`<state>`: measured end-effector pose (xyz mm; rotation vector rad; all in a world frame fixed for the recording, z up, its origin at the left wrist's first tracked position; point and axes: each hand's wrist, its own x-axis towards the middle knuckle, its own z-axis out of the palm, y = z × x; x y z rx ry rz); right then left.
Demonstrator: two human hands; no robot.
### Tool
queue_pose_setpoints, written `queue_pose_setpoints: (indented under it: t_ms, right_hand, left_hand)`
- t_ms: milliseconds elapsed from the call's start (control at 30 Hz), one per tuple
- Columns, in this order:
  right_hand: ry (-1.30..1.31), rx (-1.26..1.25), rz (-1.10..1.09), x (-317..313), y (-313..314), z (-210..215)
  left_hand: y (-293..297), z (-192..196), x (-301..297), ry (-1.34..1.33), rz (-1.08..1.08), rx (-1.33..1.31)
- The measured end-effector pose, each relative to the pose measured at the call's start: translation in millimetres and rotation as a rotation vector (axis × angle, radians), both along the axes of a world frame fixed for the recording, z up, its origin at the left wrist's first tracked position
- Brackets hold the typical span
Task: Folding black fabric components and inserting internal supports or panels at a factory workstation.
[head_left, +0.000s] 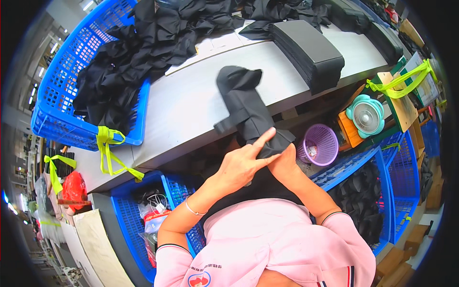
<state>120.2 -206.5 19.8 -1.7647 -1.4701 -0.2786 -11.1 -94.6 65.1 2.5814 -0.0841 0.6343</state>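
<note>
Both hands (pixel 265 160) gripping one black fabric piece (pixel 246 112), one table (pixel 191 105)

open: bare grey table (pixel 191 107) left of the black fabric piece (pixel 244 110) | left block: blue basket (pixel 57 95) heaped with black cloth (pixel 138 48) | right block: stack of black pads (pixel 311 52) | near edge: both hands (pixel 260 162) close together on the fabric's end | below right: purple bin (pixel 318 143), small fan (pixel 366 115)
</note>
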Motion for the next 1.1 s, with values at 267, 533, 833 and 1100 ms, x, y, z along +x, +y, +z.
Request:
queue_pose_setpoints:
  t_ms: [267,533,833,1100]
  right_hand:
    - [0.503,0.020,0.105,26,36,-36]
    - [1.886,0.330,0.344,47,51,-25]
    - [1.963,0.428,0.444,18,48,-2]
    - [1.977,0.552,0.666,20,41,-26]
  left_hand:
    - [-8,3,27,-0.198,0.043,0.098]
    - [-20,-29,-16,-0.292,0.437,-0.277]
    - [-14,-18,18,-0.444,0.635,-0.423]
    - [-38,-25,22,-0.489,0.486,-0.466]
